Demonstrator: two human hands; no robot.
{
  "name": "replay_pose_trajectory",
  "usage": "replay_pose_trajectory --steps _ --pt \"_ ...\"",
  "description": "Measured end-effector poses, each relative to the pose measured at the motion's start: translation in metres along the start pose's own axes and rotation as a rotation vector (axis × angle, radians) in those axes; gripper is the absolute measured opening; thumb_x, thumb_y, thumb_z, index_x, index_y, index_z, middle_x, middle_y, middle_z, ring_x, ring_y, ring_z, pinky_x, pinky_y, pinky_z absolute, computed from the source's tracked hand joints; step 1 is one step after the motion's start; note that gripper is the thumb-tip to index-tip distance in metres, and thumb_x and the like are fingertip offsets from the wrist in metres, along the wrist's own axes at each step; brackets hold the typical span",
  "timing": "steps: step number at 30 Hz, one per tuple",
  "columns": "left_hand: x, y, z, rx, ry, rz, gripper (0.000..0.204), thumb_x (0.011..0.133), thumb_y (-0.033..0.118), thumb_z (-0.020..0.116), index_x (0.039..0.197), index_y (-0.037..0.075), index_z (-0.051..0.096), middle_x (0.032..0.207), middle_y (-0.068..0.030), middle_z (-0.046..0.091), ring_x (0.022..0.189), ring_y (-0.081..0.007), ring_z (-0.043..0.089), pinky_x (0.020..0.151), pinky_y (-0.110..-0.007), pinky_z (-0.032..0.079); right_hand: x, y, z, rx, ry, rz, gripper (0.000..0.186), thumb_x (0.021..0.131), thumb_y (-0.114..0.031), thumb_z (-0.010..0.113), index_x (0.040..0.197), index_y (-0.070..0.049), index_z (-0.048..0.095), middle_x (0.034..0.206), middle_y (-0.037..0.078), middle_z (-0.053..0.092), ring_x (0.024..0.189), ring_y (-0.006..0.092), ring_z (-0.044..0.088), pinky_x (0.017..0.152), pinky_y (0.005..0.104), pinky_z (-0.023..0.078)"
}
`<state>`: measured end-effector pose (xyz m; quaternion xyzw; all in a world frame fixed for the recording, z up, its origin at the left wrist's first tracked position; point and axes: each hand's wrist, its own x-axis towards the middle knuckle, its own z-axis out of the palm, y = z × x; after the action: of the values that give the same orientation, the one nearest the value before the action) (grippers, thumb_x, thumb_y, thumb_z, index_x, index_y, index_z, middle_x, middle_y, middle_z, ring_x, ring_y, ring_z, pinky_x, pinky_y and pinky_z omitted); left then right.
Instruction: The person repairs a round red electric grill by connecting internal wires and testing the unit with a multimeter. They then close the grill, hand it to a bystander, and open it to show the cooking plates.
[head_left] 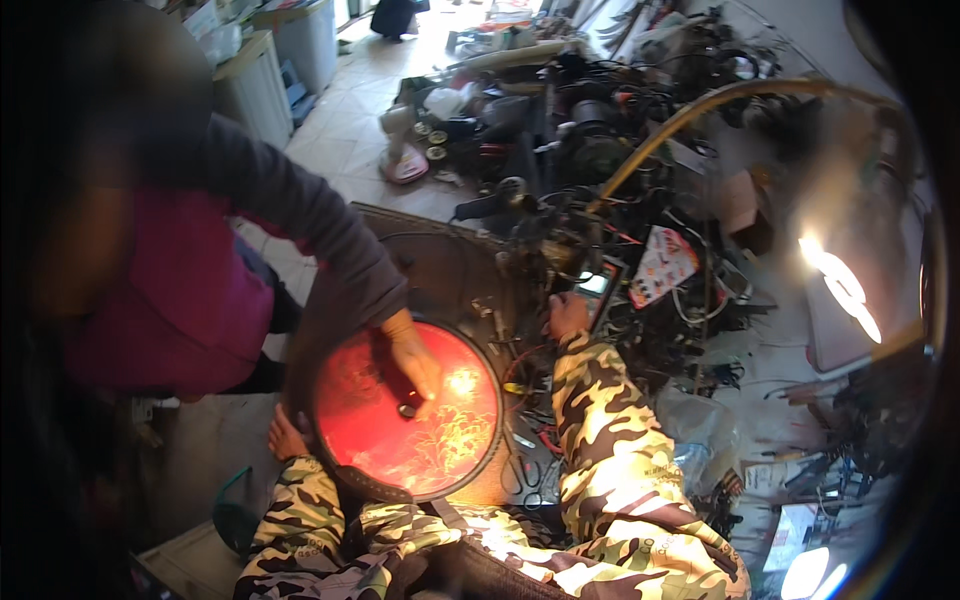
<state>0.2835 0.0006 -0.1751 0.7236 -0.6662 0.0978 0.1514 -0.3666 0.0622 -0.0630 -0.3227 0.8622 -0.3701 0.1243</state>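
A round red pan or lid (350, 400) with a dark rim lies in front of me, a black handle (372, 487) at its near edge. My left hand (287, 436) is beside its left rim, fingers extended and thumb side close to the rim. Another person's hand (412, 362) reaches in from the left onto the red surface, beside a small dark knob or hole (407, 411) near the middle. My right hand (568, 316), fingers bent, is at the left edge of a small device with a lit screen (593, 284). What its fingers hold is hidden.
The person at work stands at my left. Scissors (522, 474) and small tools lie right of the red piece, on a brown work surface (440, 265). Beyond are heaped cables and parts (590, 125), a curved yellowish hose (690, 115) and a red-and-white package (664, 266).
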Motion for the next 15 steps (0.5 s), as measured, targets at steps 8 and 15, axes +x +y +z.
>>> replay_pose_trajectory --steps 8,15 --pt "0.007 0.024 -0.032 -0.026 -0.064 -0.022 0.064 0.091 0.05 0.064 0.147 0.019 0.054 0.112 -0.0113 0.065 0.108 -0.0349 0.062 0.089 -0.05 0.049 0.097 0.063 0.025 -0.616 -0.039 -0.102 0.04 0.087 -0.04 0.072 0.107 -0.005 0.07 0.084 0.022 0.068 0.077 0.0421 0.068 0.07 0.0539 0.055" --pt "0.007 0.024 -0.062 -0.159 -0.053 -0.058 0.06 0.092 0.041 0.066 0.144 0.012 0.055 0.124 -0.0173 0.066 0.109 -0.0397 0.064 0.09 -0.054 0.051 -0.005 -0.02 0.017 -0.463 0.139 -0.105 0.041 0.099 -0.041 0.059 0.093 -0.003 0.071 0.09 0.026 0.07 0.086 0.0461 0.067 0.073 0.0561 0.05"
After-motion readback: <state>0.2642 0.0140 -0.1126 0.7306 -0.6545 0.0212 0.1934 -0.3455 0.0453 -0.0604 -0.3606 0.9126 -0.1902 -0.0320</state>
